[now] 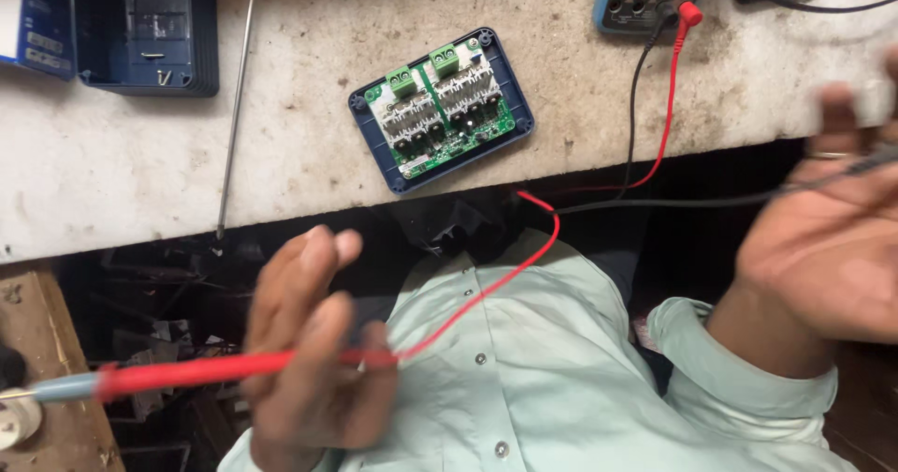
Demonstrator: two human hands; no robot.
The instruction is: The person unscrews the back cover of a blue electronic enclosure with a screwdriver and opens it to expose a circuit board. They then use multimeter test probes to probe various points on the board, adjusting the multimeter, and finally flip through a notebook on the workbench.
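Far left on the counter (112,163), a pale, stained, pitted slab, there's an empty dark blue plastic case shell (145,28) up at the top edge, and just right of it a long thin metal rod (237,98) lying almost straight up and down. Below the counter edge it's dark and cluttered, with a bit of a wooden surface (37,341) at bottom left.

Left hand (313,350) is low in the frame, fingers curled shut around the red test probe (206,371), which lies sideways with its tip end pointing left. Its red lead (505,275) loops up over the pale green shirt (524,378) toward the counter.

Mid counter sits an open blue housing (441,109) with a green circuit board (440,107) inside, two green terminal blocks along its top, tilted a little. Nothing touching it.

Top right is a blue multimeter (636,0), only partly in frame, with red and black leads plugged in and hanging over the edge.

Right hand (823,238) is blurry, raised off the counter at the right edge. Its grip looks loosely half-open with the black probe (842,168) lying across the fingers, but I can't really tell how firmly it's held.
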